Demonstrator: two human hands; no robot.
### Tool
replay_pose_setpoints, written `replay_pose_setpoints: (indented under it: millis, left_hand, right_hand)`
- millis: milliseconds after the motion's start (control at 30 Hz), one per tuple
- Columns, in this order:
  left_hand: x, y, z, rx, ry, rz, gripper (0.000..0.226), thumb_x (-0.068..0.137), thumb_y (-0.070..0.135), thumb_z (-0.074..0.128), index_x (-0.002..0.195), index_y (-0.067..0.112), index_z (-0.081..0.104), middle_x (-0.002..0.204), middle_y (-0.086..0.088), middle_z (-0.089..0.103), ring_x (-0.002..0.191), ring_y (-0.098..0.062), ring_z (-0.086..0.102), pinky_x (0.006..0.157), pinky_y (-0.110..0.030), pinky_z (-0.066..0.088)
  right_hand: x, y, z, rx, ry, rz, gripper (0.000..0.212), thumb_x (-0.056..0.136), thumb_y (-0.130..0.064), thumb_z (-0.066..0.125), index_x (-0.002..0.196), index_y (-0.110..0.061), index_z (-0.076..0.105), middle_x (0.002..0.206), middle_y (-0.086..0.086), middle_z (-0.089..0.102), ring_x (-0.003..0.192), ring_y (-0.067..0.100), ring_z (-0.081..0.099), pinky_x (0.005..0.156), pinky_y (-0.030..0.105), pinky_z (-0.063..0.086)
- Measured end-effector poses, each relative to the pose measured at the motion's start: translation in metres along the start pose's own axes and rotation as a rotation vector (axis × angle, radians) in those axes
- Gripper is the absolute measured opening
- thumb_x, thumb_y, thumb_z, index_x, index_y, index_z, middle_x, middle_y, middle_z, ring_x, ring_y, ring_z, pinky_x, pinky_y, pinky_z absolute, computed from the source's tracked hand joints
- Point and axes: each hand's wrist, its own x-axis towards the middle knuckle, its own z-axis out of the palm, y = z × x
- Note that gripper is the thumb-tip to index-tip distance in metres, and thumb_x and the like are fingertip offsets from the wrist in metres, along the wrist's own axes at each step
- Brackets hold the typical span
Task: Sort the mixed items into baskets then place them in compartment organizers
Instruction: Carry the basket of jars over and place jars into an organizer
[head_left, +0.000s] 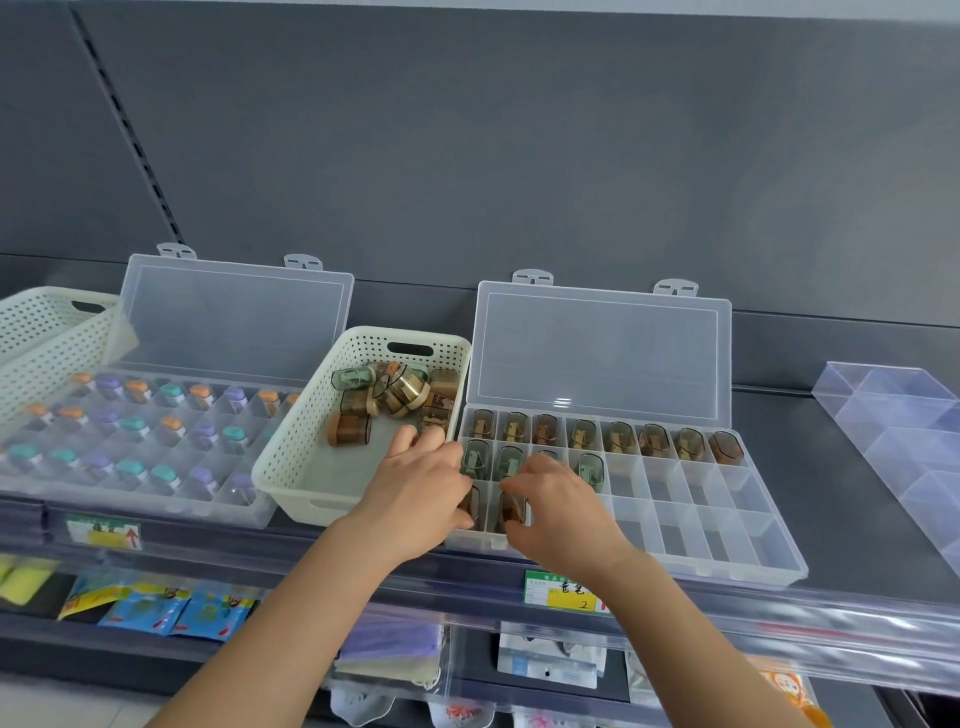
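Two bare hands reach over a shop shelf (831, 467). The right hand (561, 509) has its thumb and forefinger clamped on a small brown case (511, 508), which sits in the nearest row of a clear compartment organizer (727, 569). The left hand (415, 488) lies just left, over the corner compartment; whether its fingers grip anything cannot be told. Just beyond the fingers, more cases (618, 436) fill farther rows. Left of the fingers, a white basket (291, 467) holds loose cases (395, 395). Farther left stands a second organizer (156, 499).
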Motion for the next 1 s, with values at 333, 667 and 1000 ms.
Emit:
replay_pose_setpoints:
  millis: [333, 667, 1000]
  left_hand:
    - [-0.002, 0.004, 0.002, 0.029, 0.005, -0.022, 0.034, 0.088, 0.047, 0.058, 0.111, 0.023, 0.067, 0.104, 0.005, 0.051, 0.102, -0.018, 0.034, 0.088, -0.039, 0.02]
    - [-0.01, 0.006, -0.019, -0.137, 0.125, -0.148, 0.035, 0.092, 0.04, 0.056, 0.123, 0.025, 0.061, 0.114, 0.006, 0.052, 0.098, -0.013, 0.054, 0.072, -0.026, 0.042]
    - [0.023, -0.098, -0.004, -0.194, 0.007, -0.423, 0.028, 0.091, 0.035, 0.06, 0.113, 0.018, 0.065, 0.108, -0.001, 0.055, 0.106, -0.023, 0.053, 0.082, -0.036, 0.046]
  right_hand:
    - [0.001, 0.002, -0.001, 0.03, -0.009, -0.011, 0.032, 0.084, -0.022, 0.064, 0.115, -0.023, 0.066, 0.108, -0.003, 0.058, 0.098, 0.014, 0.056, 0.079, 0.018, 0.045]
    - [0.029, -0.007, -0.02, 0.073, 0.048, -0.188, 0.032, 0.086, -0.027, 0.062, 0.118, -0.021, 0.066, 0.104, 0.0, 0.063, 0.094, 0.015, 0.059, 0.079, 0.022, 0.048]
    - [0.117, -0.044, -0.007, -0.01, 0.037, -0.157, 0.034, 0.086, -0.027, 0.061, 0.118, -0.016, 0.064, 0.111, 0.005, 0.061, 0.108, 0.023, 0.053, 0.091, 0.034, 0.047]
